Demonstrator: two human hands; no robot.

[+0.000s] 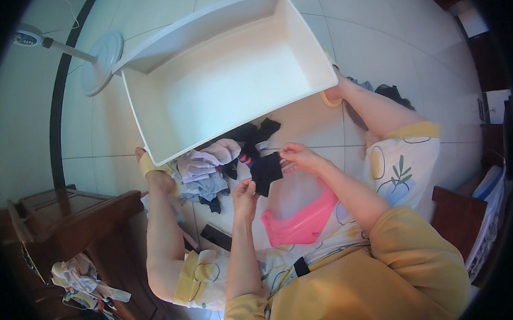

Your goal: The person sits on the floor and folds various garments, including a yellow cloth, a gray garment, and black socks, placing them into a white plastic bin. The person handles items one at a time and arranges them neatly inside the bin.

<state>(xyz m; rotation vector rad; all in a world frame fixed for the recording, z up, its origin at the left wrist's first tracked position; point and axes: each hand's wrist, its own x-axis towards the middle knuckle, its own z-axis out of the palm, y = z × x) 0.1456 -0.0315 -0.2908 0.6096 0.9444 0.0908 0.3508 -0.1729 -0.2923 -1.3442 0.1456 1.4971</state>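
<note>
A small black cloth garment [267, 171] is stretched between my two hands above the tiled floor. The fingers of my left hand [246, 194] pinch its lower left edge, and my right hand [300, 157] has hold of its right edge. Just beyond lie more black clothes [249, 136], some with pinkish-red marks. To their left is a heap of pale pink and lilac cloth [201, 162] over light grey-blue clothes [204, 186]. An empty white drawer [219, 84] stands on the floor past the heap, its near edge by the clothes.
A pink plastic stool [300, 222] is near my lap, a dark phone-like slab [216, 237] on the floor to its left. Dark clothes [393, 96] lie beyond my right leg. Wooden furniture [70, 215] stands at left; a white stand's round base [102, 63] sits at upper left.
</note>
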